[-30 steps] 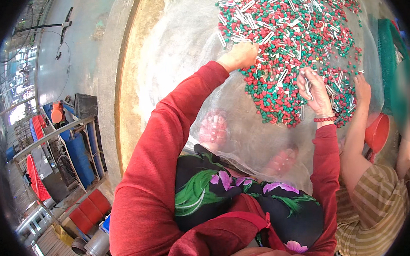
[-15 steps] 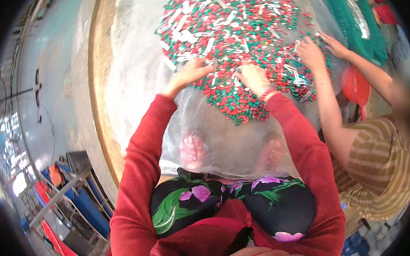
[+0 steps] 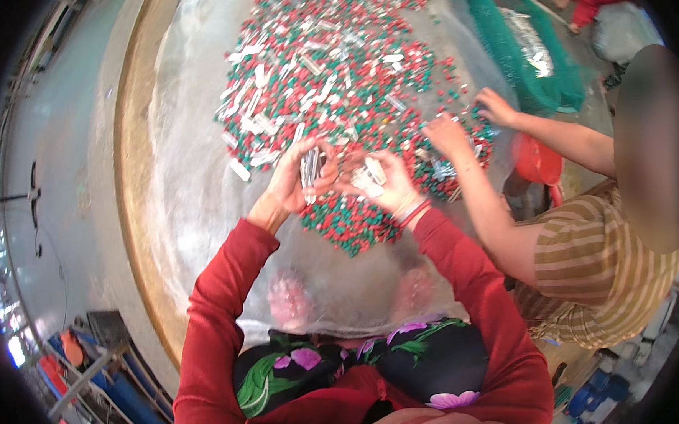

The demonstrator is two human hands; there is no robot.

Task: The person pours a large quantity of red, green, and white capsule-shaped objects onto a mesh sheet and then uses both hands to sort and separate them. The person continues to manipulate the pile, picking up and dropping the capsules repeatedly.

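A wide pile of small red and green pieces (image 3: 348, 223), mixed with clear and white strips, lies on a translucent plastic sheet (image 3: 198, 150). Above the near part of this heap, my left hand (image 3: 283, 186) is closed around a small bundle of clear strips (image 3: 311, 167). My right hand (image 3: 397, 190) is beside it, fingers curled on whitish strips (image 3: 369, 177). The two hands nearly meet, and motion blurs the fingertips between them. More loose strips (image 3: 262, 124) are scattered over the left side of the pile.
At right a co-worker in a striped top (image 3: 587, 253) reaches into the pile, one hand (image 3: 451, 137) close to my right hand. Beyond are a red plastic container (image 3: 536, 161) and a green mesh-lined basket (image 3: 492, 43) holding strips (image 3: 529, 45). A raised edge (image 3: 128, 200) runs along the left.
Both my hands have lifted from the pile and come together, now showing strips in each. The head view has shifted, so the pile appears lower and further left. The co-worker's hands remain at the pile.
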